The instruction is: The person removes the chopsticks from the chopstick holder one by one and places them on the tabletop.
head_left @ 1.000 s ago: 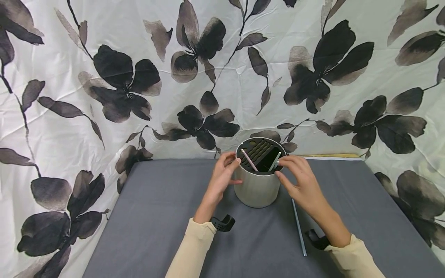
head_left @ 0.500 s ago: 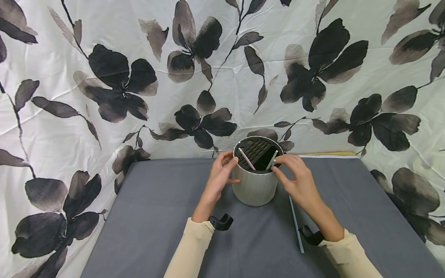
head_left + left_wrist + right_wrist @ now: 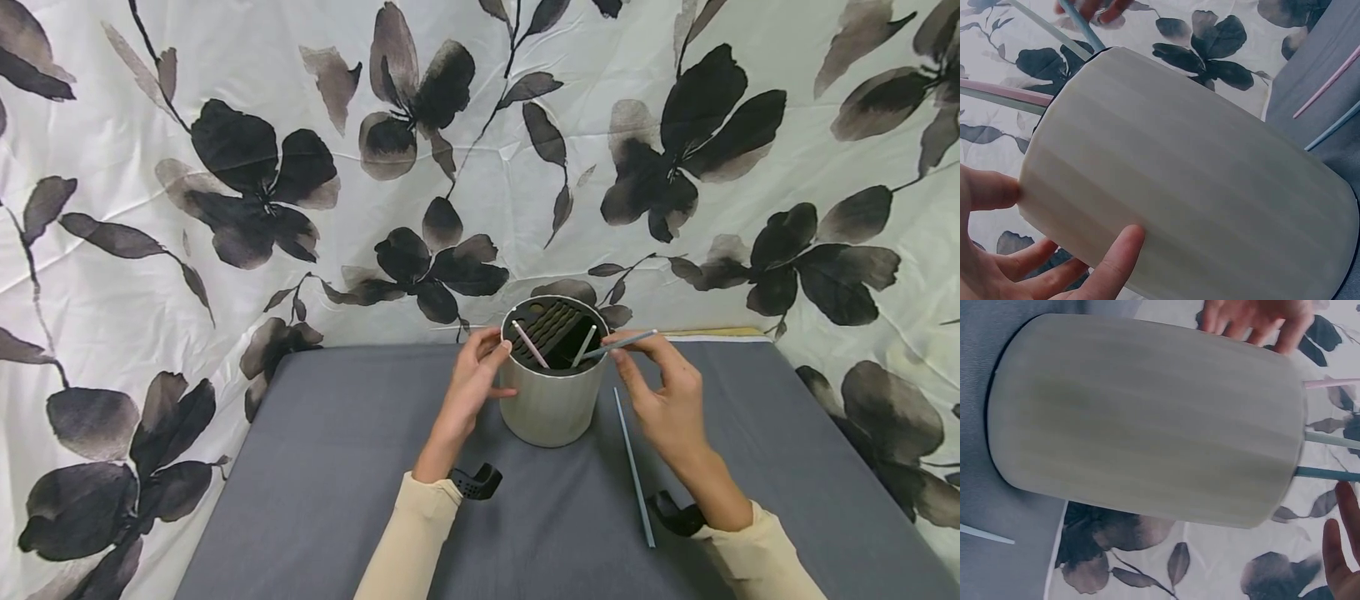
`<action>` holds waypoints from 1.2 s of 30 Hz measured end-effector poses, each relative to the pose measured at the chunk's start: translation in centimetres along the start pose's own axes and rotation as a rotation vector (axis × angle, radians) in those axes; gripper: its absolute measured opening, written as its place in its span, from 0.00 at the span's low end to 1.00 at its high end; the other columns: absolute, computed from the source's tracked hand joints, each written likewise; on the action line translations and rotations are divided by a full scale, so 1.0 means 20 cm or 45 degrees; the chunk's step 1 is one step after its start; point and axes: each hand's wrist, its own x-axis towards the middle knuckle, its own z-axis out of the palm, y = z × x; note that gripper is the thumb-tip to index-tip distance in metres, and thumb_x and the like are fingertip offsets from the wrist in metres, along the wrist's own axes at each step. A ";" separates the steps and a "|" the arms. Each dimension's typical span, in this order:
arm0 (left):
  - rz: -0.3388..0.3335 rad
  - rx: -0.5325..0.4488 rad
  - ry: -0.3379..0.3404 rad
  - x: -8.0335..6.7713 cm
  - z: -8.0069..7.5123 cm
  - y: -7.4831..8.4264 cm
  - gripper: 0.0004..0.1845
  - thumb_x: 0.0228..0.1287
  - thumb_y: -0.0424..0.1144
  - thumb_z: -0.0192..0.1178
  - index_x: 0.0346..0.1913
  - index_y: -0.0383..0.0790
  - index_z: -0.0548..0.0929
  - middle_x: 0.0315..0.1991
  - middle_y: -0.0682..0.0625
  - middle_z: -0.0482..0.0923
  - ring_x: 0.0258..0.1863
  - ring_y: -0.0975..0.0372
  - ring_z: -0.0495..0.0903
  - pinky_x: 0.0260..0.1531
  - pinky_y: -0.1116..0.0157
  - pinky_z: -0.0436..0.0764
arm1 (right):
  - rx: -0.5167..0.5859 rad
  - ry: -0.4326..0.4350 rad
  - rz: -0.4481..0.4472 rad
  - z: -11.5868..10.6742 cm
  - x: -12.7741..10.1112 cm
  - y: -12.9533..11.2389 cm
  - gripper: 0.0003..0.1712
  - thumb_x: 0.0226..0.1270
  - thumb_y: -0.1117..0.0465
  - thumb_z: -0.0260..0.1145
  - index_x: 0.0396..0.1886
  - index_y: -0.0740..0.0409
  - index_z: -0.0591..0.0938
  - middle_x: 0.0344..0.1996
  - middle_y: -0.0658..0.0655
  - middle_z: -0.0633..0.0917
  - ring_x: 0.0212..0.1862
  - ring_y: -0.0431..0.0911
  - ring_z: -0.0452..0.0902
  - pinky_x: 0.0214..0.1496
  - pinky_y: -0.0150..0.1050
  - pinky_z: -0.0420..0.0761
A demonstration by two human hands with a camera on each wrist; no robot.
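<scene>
A cream cylindrical holder [image 3: 552, 404] with a dark slotted insert stands on the grey table [image 3: 337, 467]. My left hand [image 3: 480, 375] grips its left side, fingers curled round the wall [image 3: 1179, 187]. My right hand [image 3: 660, 392] pinches a thin blue stick [image 3: 626, 340] at the right rim, its tip reaching over the opening. A pink stick [image 3: 528, 343] and a pale stick [image 3: 582, 346] lean inside the holder. In the right wrist view all three sticks jut from the holder's mouth [image 3: 1329, 440].
Another blue stick [image 3: 633, 467] lies on the table right of the holder. The left wrist view shows a pink stick [image 3: 1329, 81] on the cloth beside a blue one. Black wrist mounts [image 3: 476, 482] sit on both forearms. A flower-print sheet [image 3: 225, 167] hangs behind.
My right hand has drawn back and up from the rim, and a blue stick now shows pinched in its fingertips, pointing into the holder. The left hand has kept its grip.
</scene>
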 end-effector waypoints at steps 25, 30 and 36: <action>-0.008 0.000 0.006 0.00 0.00 0.00 0.26 0.78 0.47 0.59 0.73 0.45 0.71 0.73 0.44 0.72 0.72 0.51 0.74 0.38 0.54 0.94 | 0.614 0.525 -0.068 -0.17 0.11 -0.22 0.13 0.66 0.86 0.61 0.49 0.87 0.78 0.42 0.67 0.88 0.43 0.50 0.89 0.52 0.35 0.91; -0.008 0.007 -0.001 0.00 0.00 0.00 0.26 0.78 0.47 0.59 0.73 0.44 0.71 0.74 0.43 0.72 0.72 0.50 0.74 0.38 0.54 0.94 | 0.456 0.487 0.078 -0.21 0.07 -0.18 0.13 0.66 0.85 0.62 0.50 0.87 0.80 0.45 0.61 0.90 0.42 0.45 0.90 0.50 0.30 0.91; -0.001 0.000 -0.013 0.00 -0.01 0.00 0.27 0.79 0.47 0.59 0.74 0.43 0.70 0.74 0.42 0.71 0.73 0.49 0.73 0.40 0.51 0.94 | 0.170 0.296 0.478 -0.27 -0.01 -0.09 0.15 0.69 0.78 0.66 0.54 0.78 0.84 0.42 0.50 0.91 0.34 0.37 0.88 0.41 0.24 0.89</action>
